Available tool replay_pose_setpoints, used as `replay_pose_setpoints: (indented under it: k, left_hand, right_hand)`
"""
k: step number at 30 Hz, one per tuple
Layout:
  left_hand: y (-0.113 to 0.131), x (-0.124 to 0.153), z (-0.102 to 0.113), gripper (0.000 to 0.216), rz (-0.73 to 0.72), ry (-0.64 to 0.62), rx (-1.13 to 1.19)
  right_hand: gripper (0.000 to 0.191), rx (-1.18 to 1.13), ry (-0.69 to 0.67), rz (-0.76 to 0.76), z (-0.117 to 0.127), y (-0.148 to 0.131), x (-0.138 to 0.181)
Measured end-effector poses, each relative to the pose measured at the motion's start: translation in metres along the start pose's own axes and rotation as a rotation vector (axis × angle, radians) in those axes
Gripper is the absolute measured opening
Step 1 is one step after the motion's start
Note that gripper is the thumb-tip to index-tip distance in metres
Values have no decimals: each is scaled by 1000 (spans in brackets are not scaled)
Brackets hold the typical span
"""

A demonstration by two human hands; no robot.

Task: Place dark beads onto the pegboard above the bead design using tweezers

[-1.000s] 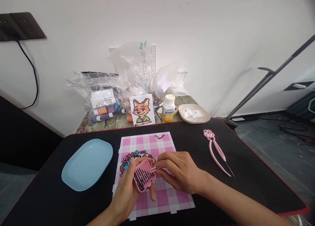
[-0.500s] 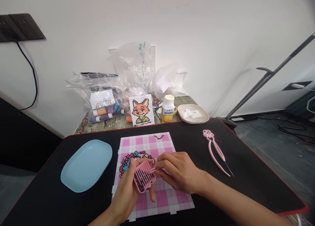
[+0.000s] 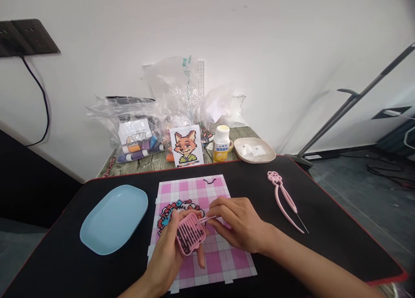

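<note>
My left hand (image 3: 167, 250) is closed around a small pink ridged bead tray (image 3: 190, 234), tilted and holding many tiny black beads in its grooves. Pinched in my right hand (image 3: 238, 222) are slim pink tweezers (image 3: 205, 219), their tips at the tray's upper right edge. Under both hands lies a pink-and-white checked pegboard (image 3: 212, 263). A partly hidden bead pattern (image 3: 167, 211) in black, red, blue and white covers its left middle. Near the board's top right, a short curved row of black beads (image 3: 209, 181) stands apart.
Left of the board is a light blue tray (image 3: 113, 220); right of it, a pink tool with a needle tip (image 3: 285, 198). Behind stand a fox pattern card (image 3: 186, 146), a white bottle (image 3: 221, 144), a beige dish (image 3: 272, 156) with small packets and plastic bags (image 3: 129, 110).
My right hand has shifted slightly up, and more of the tweezers now shows between its fingers and the bead tray. My left hand and the tray stay nearly still.
</note>
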State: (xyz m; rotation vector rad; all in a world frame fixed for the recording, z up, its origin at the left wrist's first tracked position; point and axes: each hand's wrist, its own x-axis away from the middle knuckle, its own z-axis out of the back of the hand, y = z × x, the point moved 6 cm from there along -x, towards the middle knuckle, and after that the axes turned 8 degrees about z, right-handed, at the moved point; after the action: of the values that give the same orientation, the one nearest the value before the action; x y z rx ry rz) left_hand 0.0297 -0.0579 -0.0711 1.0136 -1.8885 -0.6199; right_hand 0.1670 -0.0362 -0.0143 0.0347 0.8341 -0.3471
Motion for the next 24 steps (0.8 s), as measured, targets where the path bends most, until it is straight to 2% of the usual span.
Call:
replay_pose_setpoints:
  k: [6,17,24]
  left_hand:
    - [-6,-6,8,42,-19,1,37]
    - [-5,-2,2,42,-4,-52,40]
    - [-7,-3,2,45,-2,-58,18]
  right_hand:
    - [8,-10,25,-77,3,15,4]
    - [8,81,65,-245,5,56,17]
    - [10,73,57,-267,2,60,20]
